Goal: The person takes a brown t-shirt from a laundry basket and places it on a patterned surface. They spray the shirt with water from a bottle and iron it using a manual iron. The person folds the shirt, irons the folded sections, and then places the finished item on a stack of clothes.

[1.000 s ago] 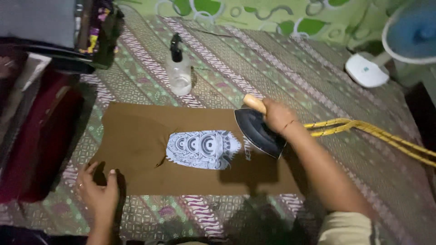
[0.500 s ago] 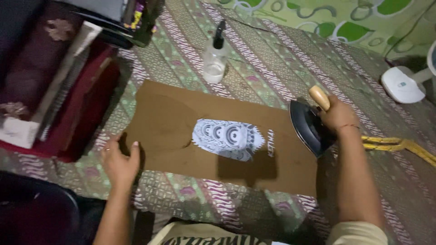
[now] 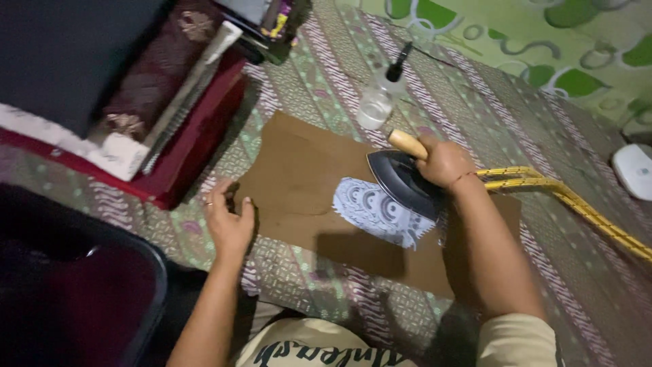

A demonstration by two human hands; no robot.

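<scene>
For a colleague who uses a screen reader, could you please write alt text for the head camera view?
A person's right hand grips a dark iron by its wooden handle on a brown cloth with a white patterned print, while the left hand presses the cloth's edge. A clear spray bottle stands beyond on the patterned mat, and a yellow cord trails right.

The iron [image 3: 402, 182] is in a new spot. Half a second ago it sits out to the right of the white patterned patch [image 3: 382, 212], near the edge of the brown cloth [image 3: 299, 183]. Now the right hand [image 3: 443, 162] has slid it left, and it sits on the top right part of the patch, hiding some of it. The left hand [image 3: 229, 219] has moved a little too, and now presses the cloth's left edge. The head camera has swung, so everything looks more tilted.
</scene>
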